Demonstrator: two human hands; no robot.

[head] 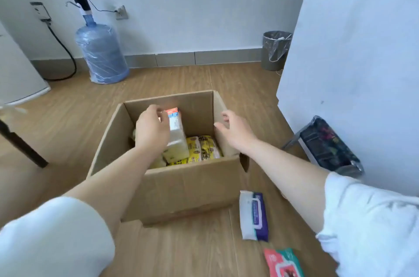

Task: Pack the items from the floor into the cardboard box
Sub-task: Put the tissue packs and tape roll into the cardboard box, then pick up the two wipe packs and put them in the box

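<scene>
An open cardboard box [181, 186] stands on the wooden floor in front of me. Yellow packets [204, 147] lie in its bottom. My left hand [150, 127] is inside the box, shut on a white pack with an orange top [176, 134], held upright. My right hand [235, 129] hovers with fingers apart at the box's right wall and holds nothing. On the floor right of the box lie a white and purple wipes pack [254, 215] and, nearer me, a red and green pack [283, 262].
A blue water jug with a pump [102, 52] stands by the far wall, with a cable on the floor beside it. A bin [275, 50] sits at the wall corner. A dark patterned item [326, 145] leans against the right wall. A dark furniture leg [22, 147] is at the left.
</scene>
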